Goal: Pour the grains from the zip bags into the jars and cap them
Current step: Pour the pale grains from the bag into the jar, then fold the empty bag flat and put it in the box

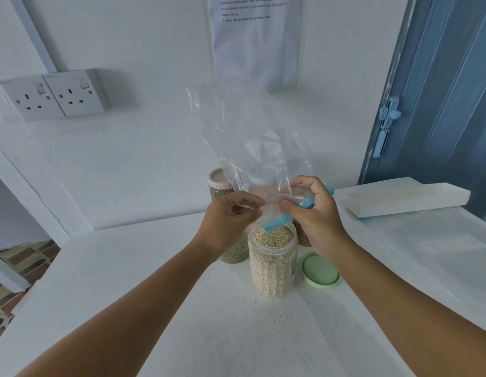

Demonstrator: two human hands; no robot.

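1. Forearms reach in from the bottom edge, nearest the camera, and meet over the white counter [182, 322]
2. Left hand [231, 216] pinches the left side of the zip bag [252, 148] near its mouth; right hand [315, 210] pinches the right side, fingers curled round the blue zip strip [277, 223]. Each grip is pressed together on the plastic
3. Directly below both grips stands the open jar [271, 259], filled with pale grains nearly to its rim; the bag's mouth points down into it
4. The bag rises upside down above the hands, clear, crumpled and seemingly empty, so this pour looks finished or at its last shake
5. Just right of the jar, below the right grip, the green lid [320, 270] lies on the counter. Next move, likely: put the bag aside, fetch that lid, seat it squarely and twist
6. Behind the grips stand more jars, one with a pink lid [218, 177] already capped
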